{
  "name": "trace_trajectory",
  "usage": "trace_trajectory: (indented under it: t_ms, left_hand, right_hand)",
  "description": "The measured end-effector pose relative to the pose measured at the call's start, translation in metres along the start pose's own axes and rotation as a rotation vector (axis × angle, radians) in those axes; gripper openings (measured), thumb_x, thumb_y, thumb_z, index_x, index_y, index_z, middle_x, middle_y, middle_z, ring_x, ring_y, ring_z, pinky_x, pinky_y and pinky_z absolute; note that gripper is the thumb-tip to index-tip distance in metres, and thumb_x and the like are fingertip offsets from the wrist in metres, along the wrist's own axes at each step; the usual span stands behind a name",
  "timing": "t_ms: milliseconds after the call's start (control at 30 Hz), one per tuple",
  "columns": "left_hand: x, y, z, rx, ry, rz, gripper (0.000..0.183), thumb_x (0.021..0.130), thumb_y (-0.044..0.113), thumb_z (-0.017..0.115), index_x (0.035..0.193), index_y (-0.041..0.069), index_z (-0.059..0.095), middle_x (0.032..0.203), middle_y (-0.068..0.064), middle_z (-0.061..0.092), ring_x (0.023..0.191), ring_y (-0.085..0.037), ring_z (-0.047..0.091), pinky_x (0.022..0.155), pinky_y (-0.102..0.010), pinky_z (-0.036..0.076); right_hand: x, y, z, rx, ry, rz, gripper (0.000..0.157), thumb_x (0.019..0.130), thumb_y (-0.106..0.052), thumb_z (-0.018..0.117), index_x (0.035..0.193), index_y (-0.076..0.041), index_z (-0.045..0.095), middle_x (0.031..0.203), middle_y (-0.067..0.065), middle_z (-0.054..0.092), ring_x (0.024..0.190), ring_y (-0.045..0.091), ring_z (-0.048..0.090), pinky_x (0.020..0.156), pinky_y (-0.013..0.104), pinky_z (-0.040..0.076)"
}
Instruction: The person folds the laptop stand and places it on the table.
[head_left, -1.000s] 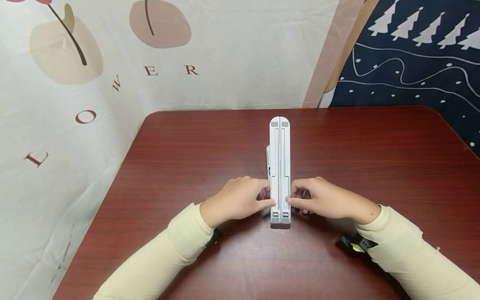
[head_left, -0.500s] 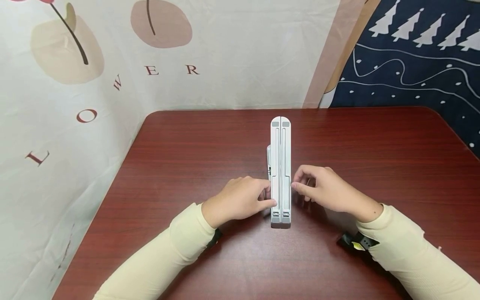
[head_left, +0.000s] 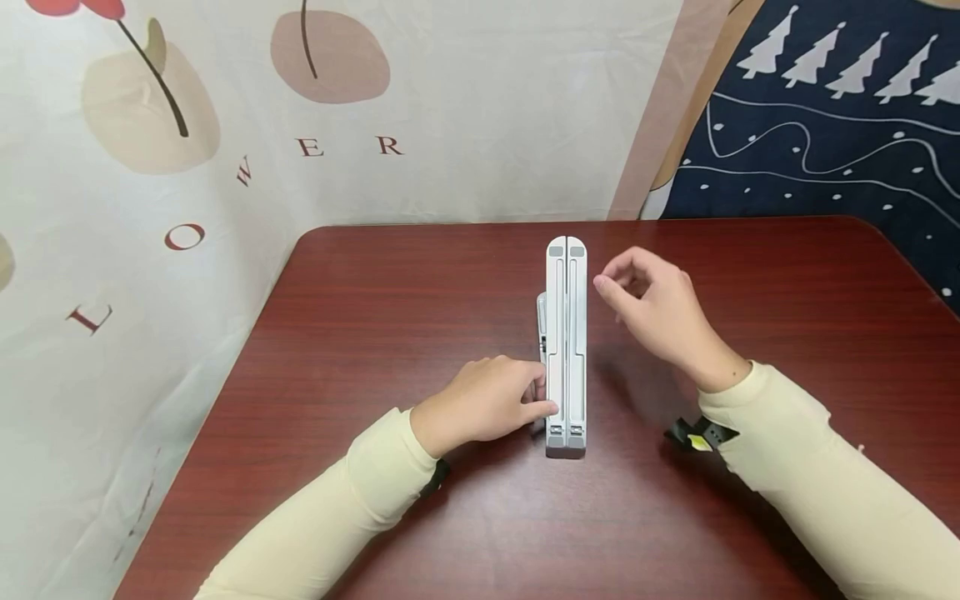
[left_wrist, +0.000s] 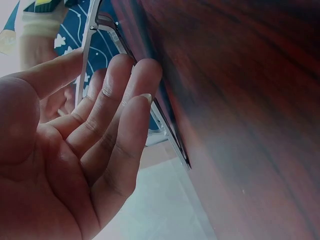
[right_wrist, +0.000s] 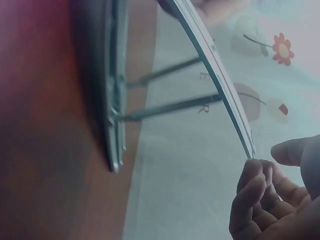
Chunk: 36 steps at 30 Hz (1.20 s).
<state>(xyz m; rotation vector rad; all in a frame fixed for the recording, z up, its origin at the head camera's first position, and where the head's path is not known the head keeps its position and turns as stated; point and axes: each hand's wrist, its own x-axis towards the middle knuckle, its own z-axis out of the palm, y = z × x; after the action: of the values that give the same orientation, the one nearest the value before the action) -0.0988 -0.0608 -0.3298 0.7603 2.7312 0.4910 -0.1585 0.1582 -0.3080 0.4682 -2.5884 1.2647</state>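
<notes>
A silver folding laptop stand (head_left: 577,317) stands lengthwise on the table, its two long bars side by side. In the right wrist view, slanting struts (right_wrist: 175,106) join its raised upper bars to the lower bars. My left hand (head_left: 487,400) holds the stand's near part from the left, thumb on the top face. The left wrist view has its thumb against the upper bar and its fingers (left_wrist: 132,125) bent below. Just right of the stand's far end is my right hand (head_left: 660,308), loosely curled around nothing. Its fingertips (right_wrist: 253,167) overlap the upper bar's end in the right wrist view.
The dark red wooden table (head_left: 375,292) reaches back to a pale printed cloth (head_left: 487,108). A navy cloth with white trees (head_left: 810,142) hangs at the back right. Each wrist carries a black strapped device (head_left: 701,433) below its cream sleeve.
My right hand has let go of the stand's near right side and moved away toward the far end. My left hand keeps its place. The head view has shifted slightly.
</notes>
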Motion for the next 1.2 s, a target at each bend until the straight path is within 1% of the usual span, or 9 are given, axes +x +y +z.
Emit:
trace_trajectory:
  t_ms: [167,367,533,600,700,833,1067,1200]
  left_hand:
    - [0.0,-0.001,0.001,0.002,-0.001,-0.005,0.024,0.083,0.046,0.061,0.07,0.029,0.052,0.058,0.021,0.053,0.057,0.0,0.051,0.052,-0.026,0.038]
    - [0.0,-0.001,0.002,-0.016,-0.005,-0.004,0.023,0.084,0.045,0.062,0.072,0.027,0.052,0.063,0.021,0.056,0.06,0.001,0.052,0.053,-0.025,0.039]
    - [0.0,-0.002,0.002,-0.034,-0.012,-0.003,0.022,0.084,0.044,0.062,0.073,0.027,0.052,0.064,0.02,0.056,0.061,0.001,0.053,0.054,-0.025,0.04]
    - [0.0,-0.002,0.002,-0.036,-0.01,-0.003,0.022,0.084,0.044,0.062,0.073,0.027,0.052,0.063,0.02,0.056,0.061,0.001,0.053,0.054,-0.025,0.04]
    - [0.0,-0.002,0.002,-0.03,-0.009,0.001,0.023,0.084,0.044,0.061,0.072,0.027,0.052,0.063,0.021,0.056,0.061,0.001,0.053,0.054,-0.025,0.04]
    - [0.0,-0.002,0.002,-0.018,-0.005,0.006,0.023,0.084,0.044,0.061,0.072,0.027,0.052,0.063,0.021,0.056,0.061,0.0,0.053,0.053,-0.025,0.04]
    - [0.001,-0.002,0.002,-0.014,-0.002,0.013,0.022,0.084,0.042,0.062,0.072,0.026,0.052,0.062,0.02,0.055,0.06,0.0,0.053,0.052,-0.024,0.039]
    - [0.001,-0.003,0.002,-0.017,-0.003,0.017,0.023,0.084,0.042,0.062,0.072,0.026,0.051,0.062,0.02,0.055,0.06,0.0,0.053,0.053,-0.024,0.04]
  right_hand:
    - [0.021,-0.002,-0.002,0.001,-0.003,0.017,0.014,0.088,-0.031,0.06,0.092,-0.018,0.058,0.07,0.0,0.06,0.051,0.018,0.057,0.049,0.027,0.046]
    - [0.037,-0.004,-0.001,0.019,-0.034,0.054,0.017,0.089,-0.032,0.059,0.095,-0.016,0.058,0.069,0.003,0.059,0.053,0.022,0.057,0.05,0.028,0.046]
    - [0.046,-0.005,0.001,0.08,-0.098,0.096,0.022,0.088,-0.035,0.059,0.1,-0.016,0.057,0.068,0.007,0.056,0.053,0.027,0.055,0.045,0.031,0.044]
    - [0.049,-0.006,0.002,0.094,-0.125,0.107,0.024,0.088,-0.037,0.059,0.101,-0.016,0.057,0.068,0.008,0.055,0.054,0.028,0.054,0.046,0.032,0.045]
    - [0.053,-0.006,0.003,0.105,-0.152,0.11,0.025,0.087,-0.038,0.06,0.1,-0.016,0.058,0.069,0.009,0.055,0.056,0.032,0.054,0.048,0.033,0.047]
    - [0.058,-0.004,0.003,0.088,-0.18,0.11,0.026,0.086,-0.039,0.062,0.097,-0.016,0.059,0.072,0.009,0.055,0.057,0.032,0.054,0.05,0.034,0.049]
    - [0.063,0.0,0.001,0.081,-0.251,0.14,0.028,0.083,-0.042,0.063,0.097,-0.017,0.062,0.073,0.008,0.056,0.058,0.031,0.053,0.049,0.031,0.047]
    - [0.066,0.004,0.001,0.146,-0.29,0.183,0.029,0.083,-0.042,0.064,0.098,-0.016,0.064,0.071,0.007,0.055,0.053,0.024,0.047,0.046,0.03,0.043]
